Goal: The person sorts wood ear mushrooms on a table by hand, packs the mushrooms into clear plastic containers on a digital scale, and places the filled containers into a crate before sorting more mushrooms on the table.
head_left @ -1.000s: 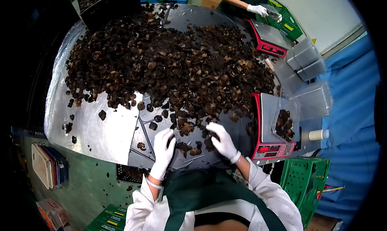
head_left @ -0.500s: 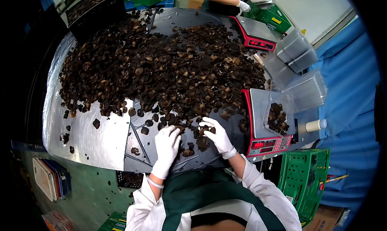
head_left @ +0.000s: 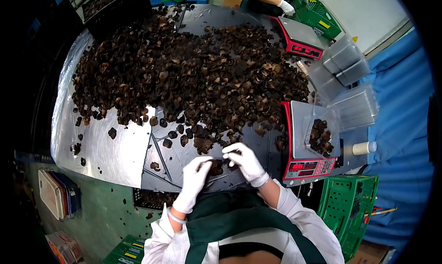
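A wide heap of dark brown wood ear mushrooms (head_left: pixel 184 75) covers much of the table. At the near edge, my white-gloved left hand (head_left: pixel 195 175) is closed, fingertips pinching the side of a brown mushroom piece (head_left: pixel 215 167). Just to its right, my gloved right hand (head_left: pixel 247 163) curls thumb and fingers around a small dark piece (head_left: pixel 226 162), mostly hidden by the fingers. Between the hands and the heap lie a few loose mushrooms (head_left: pixel 202 144). On the red scale (head_left: pixel 299 126) to the right, a clear plastic tray (head_left: pixel 309 142) holds more mushrooms.
Stacked clear trays (head_left: pixel 354 105) stand beyond the scale, near a white cylinder (head_left: pixel 363 148). A second red scale (head_left: pixel 301 36) sits farther back, by a co-worker's gloved hand (head_left: pixel 286 7). Green crates (head_left: pixel 347 213) stand at lower right. A black crate (head_left: pixel 113 8) is at back left.
Both hands have drawn back from the heap toward the table's near edge, and the left fingers have curled in. The co-worker's hand has shifted slightly. The whole view has moved a little.
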Demonstrator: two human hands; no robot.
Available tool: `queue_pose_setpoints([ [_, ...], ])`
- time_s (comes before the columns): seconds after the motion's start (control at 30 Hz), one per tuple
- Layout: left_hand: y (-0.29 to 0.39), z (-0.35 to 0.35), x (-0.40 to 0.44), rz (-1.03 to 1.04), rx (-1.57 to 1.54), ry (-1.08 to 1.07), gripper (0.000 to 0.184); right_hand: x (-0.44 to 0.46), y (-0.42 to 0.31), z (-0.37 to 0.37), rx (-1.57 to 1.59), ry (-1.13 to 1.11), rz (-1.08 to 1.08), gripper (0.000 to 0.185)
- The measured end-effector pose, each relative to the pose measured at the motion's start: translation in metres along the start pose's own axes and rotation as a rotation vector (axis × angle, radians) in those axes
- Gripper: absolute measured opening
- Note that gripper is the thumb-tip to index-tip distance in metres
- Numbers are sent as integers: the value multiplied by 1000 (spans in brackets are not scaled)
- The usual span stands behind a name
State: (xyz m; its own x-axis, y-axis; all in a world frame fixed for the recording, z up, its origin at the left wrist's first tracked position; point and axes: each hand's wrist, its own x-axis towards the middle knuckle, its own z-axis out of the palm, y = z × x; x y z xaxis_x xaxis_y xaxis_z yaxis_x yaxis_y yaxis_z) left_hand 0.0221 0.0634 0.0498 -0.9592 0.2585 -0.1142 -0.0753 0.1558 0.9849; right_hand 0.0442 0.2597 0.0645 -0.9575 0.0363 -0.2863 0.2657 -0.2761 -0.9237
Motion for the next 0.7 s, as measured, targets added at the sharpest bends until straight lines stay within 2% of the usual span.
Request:
queue_pose_setpoints([
  [0.1, -16, -40, -10, -70, -17, 203, 11, 10, -4, -27, 89, 184, 22, 16],
  [0.17, -46, -62, -19, -14, 243, 349, 9, 17, 1, -42, -59, 185, -67, 16],
  [0.2, -50, -61, -20, -16, 245, 347, 9, 20, 4, -45, -209, 153, -69, 19],
  [0.23, -54, -61, -22, 96, 353, 327, 8, 24, 6, -41, -342, 145, -74, 22],
  [0.27, -58, -60, -24, 207, 460, 307, 9, 33, 15, -41, -671, 156, -384, 26],
  [0.3, -64, -56, -25, 182, 510, 250, 20, 41, 24, -38, -996, 162, -701, 30],
  [0.33, -62, -49, -24, 226, 555, 242, 27, 35, 16, -21, -1102, 201, -523, 34],
  [0.37, -61, -43, -23, 271, 600, 234, 33, 37, 21, -14, -1295, 167, -450, 31],
  [0.4, -64, -41, -23, 271, 629, 203, 44, 37, 31, -10, -1307, 63, -464, 29],
  [0.47, -61, -40, -24, 281, 579, 150, 50, 25, 39, -5, -1213, -124, -488, 29],
  [0.5, -60, -40, -26, 272, 570, 119, 52, 18, 33, -3, -1059, -109, -502, 30],
  [0.6, -64, -43, -32, 327, 652, 38, 59, 6, 17, -22, -877, 89, -481, 29],
  [0.63, -63, -43, -31, 325, 650, 39, 59, 1, 20, -33, -915, 83, -470, 26],
  [0.7, -60, -39, -27, 319, 708, -10, 63, -5, 29, -37, -936, 59, -441, 31],
])
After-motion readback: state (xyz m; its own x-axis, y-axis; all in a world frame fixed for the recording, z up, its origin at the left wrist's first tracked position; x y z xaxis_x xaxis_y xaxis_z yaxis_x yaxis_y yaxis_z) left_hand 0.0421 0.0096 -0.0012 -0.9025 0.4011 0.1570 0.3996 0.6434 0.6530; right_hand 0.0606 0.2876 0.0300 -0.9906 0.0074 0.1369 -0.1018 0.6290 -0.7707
